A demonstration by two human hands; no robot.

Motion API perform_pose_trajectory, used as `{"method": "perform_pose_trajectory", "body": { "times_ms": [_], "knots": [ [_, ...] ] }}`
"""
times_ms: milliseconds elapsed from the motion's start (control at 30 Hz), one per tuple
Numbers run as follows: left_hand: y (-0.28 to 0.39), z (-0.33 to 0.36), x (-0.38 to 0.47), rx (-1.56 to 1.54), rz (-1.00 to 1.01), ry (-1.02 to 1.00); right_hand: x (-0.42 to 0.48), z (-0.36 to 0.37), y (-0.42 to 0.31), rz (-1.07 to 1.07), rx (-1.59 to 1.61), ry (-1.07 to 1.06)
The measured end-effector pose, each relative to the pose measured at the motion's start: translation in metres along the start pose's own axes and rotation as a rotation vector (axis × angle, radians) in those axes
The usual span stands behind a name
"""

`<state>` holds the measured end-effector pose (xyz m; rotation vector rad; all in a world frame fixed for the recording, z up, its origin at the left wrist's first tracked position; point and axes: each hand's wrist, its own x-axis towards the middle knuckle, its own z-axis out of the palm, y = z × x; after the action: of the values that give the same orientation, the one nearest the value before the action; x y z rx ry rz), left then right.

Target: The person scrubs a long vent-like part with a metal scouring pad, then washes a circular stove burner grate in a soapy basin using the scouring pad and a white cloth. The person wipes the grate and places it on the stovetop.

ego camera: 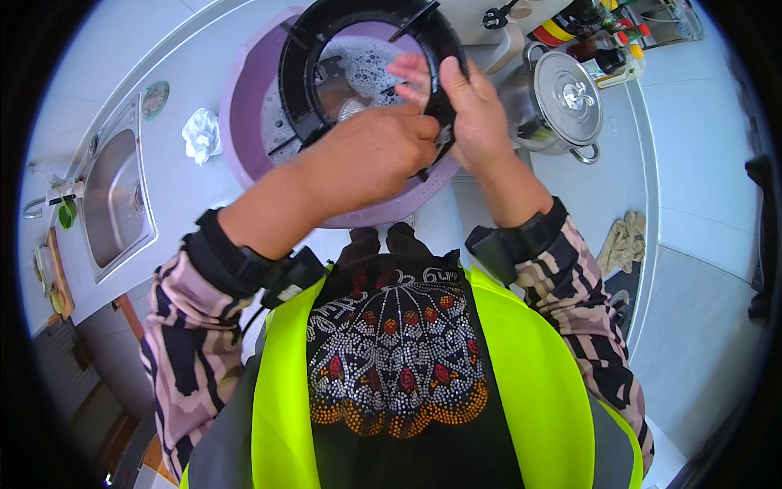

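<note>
A round black pan support from a gas stove (299, 79), with prongs around its ring, is held tilted over a purple plastic basin (241, 116). Foamy, greyish water (366, 55) shows through the ring. My right hand (479, 113) grips the ring's right side, thumb on the outer rim and fingers showing through the opening. My left hand (385, 153) is closed against the lower right of the ring, pinching a small shiny scrap that looks like a steel scourer (443, 136). A whitish ribbed object (351, 110) shows inside the ring, partly hidden by my left hand.
Left of the basin lie a crumpled white plastic bag (201, 136) and a scouring pad (155, 99), beside a steel sink (113, 195). To the right stand a lidded steel pot (565, 98) and several bottles (611, 55). A beige cloth (623, 241) lies further right.
</note>
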<state>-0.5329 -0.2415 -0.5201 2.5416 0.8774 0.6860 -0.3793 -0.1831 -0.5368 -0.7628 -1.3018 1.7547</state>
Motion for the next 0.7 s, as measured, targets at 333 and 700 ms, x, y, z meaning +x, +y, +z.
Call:
{"method": "perform_pose_trajectory", "body": {
  "times_ms": [333, 700],
  "knots": [
    [-0.076, 0.003, -0.044, 0.22, -0.56, 0.182, 0.003, -0.009, -0.002, -0.004, -0.052, 0.049],
    [-0.08, 0.019, -0.079, 0.405, -0.827, 0.04, 0.007, -0.011, 0.007, -0.014, -0.207, 0.106]
  ]
}}
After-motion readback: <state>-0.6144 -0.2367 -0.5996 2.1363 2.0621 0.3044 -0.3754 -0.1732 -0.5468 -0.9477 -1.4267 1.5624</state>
